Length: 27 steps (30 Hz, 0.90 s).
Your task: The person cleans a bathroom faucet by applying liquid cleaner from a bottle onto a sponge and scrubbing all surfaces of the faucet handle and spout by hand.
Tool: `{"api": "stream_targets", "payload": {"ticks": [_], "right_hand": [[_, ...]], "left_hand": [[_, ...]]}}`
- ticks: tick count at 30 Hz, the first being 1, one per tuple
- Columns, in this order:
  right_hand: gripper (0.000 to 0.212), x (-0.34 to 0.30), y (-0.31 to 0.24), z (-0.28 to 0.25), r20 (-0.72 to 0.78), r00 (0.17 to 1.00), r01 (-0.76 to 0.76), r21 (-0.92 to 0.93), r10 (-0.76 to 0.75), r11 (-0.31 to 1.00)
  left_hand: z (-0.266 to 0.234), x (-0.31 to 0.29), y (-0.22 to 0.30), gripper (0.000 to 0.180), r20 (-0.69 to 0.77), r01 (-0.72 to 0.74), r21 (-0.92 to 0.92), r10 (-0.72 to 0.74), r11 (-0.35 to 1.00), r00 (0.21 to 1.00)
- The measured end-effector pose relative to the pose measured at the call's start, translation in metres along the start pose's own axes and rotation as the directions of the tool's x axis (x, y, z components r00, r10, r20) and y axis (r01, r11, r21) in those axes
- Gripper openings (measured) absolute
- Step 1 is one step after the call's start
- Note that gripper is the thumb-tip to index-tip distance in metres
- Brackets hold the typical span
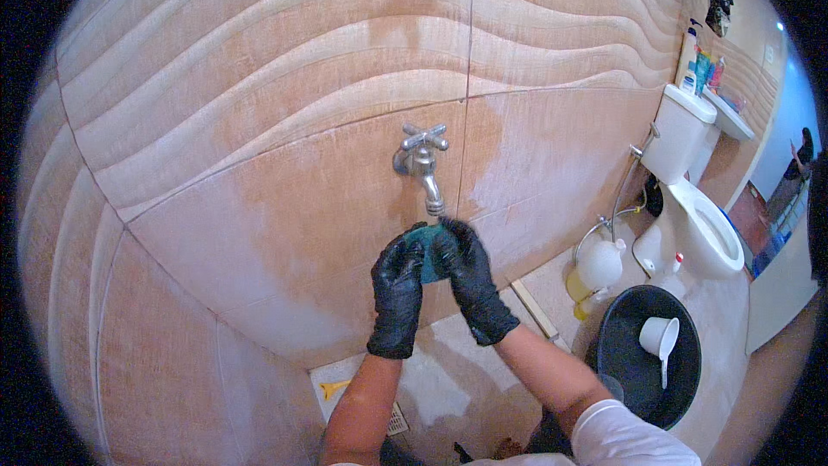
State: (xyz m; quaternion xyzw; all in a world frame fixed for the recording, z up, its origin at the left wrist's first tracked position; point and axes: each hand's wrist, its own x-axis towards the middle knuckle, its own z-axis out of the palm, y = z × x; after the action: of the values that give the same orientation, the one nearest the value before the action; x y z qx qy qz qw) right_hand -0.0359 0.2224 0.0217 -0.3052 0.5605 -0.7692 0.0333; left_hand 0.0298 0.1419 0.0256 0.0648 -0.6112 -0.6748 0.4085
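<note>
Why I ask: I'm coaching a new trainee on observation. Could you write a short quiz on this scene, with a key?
1. True or false: the left hand and the right hand are both gloved in black.

2. Fill in the missing word: both hands hold the teal pad near the spout of the metal ____ fixed to the wall.

3. Which object is inside the black tub?
A) the white jug
B) the white dipper
C) the teal pad

Key:
1. True
2. faucet
3. B
</note>
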Motion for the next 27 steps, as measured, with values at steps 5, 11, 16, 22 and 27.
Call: {"api": "stream_targets", "payload": {"ticks": [5,11,16,22,27], "right_hand": [[0.052,-0.006,-0.007,0.018,0.108,0.985,-0.155,0.188,0.137,0.97],[0.045,0.018,-0.005,0.024,0.045,0.842,0.443,-0.626,-0.537,0.642],[0.04,0.056,-0.032,0.005,0.12,0.742,0.526,-0.714,-0.66,0.462],[0.047,0.128,-0.039,-0.01,0.161,0.616,0.612,-0.714,-0.771,0.34],[0.055,0.158,-0.056,0.013,0.193,0.491,0.658,-0.722,-0.85,0.216]], "left_hand": [[-0.023,0.005,-0.004,0.024,-0.068,-0.114,0.012,0.115,0.993,0.991],[-0.019,0.072,0.059,0.017,0.184,-0.537,0.67,0.587,0.511,0.788],[-0.015,0.091,0.082,0.017,0.393,-0.371,0.918,0.431,-0.139,0.812],[0.013,0.077,0.02,0.041,0.221,-0.455,0.861,0.639,0.227,0.737],[0.015,0.093,0.047,0.017,0.131,-0.492,0.793,0.689,0.358,0.712]]}}
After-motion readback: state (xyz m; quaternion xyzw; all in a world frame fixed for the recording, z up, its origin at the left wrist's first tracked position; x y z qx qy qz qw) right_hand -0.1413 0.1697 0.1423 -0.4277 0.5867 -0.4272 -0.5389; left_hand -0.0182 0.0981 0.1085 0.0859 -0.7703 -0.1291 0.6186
